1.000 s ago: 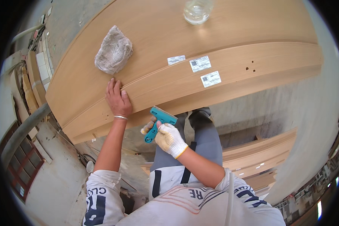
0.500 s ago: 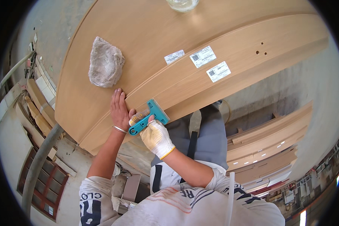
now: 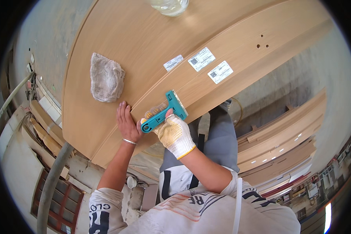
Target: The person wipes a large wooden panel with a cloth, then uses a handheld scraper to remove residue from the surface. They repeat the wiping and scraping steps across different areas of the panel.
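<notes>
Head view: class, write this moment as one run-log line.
left hand flat on wooden panel | right hand gloved, holding teal scraper at panel edge | cloth on panel

A smooth, satin wood-grain panel lies under the bare left hand, whose wrist wears a thin metal bangle. The right hand, in a knitted cotton glove with rubbery yellow dots, grips a glossy teal plastic scraper. Beyond the fingertips rest a rough, crumpled cloth and matt paper labels.

A crumpled grey rag and a glass jar lie apart; stacked boards nearby
</notes>
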Demonstrator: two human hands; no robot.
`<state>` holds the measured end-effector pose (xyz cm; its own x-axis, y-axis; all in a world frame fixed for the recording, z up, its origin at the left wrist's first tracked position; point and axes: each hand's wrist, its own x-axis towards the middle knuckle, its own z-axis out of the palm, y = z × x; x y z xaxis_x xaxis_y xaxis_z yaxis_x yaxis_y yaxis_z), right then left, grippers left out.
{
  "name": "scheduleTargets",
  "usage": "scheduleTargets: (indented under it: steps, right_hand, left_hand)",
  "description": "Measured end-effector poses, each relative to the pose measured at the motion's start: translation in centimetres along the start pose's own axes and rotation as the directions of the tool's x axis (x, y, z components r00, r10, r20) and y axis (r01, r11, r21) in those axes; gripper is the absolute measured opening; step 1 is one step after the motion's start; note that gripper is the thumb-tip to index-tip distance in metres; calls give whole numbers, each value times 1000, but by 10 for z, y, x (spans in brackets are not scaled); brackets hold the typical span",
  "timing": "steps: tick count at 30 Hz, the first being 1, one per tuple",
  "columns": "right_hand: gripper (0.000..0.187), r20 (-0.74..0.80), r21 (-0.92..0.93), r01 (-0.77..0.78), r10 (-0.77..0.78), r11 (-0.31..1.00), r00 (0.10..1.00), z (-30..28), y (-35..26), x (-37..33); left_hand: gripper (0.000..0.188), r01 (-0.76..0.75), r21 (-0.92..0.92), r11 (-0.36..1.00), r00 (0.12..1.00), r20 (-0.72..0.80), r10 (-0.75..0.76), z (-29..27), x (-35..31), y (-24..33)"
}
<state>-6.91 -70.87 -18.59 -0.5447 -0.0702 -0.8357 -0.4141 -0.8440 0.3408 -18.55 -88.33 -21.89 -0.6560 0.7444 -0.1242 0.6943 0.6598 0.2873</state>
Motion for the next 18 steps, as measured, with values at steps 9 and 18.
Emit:
scheduleTargets:
  steps: [9,18]
  right_hand:
    - [30,102,-25,43,-40,999,994,23,-48,-4]
    - [31,149,-43,72,-65,996,987,54,-89,-18]
  left_hand:
    - [69,-30,-8,1000,999,-12,30,-2,3,6]
    - [68,-47,-9,999,998,-36,47,1,3,4]
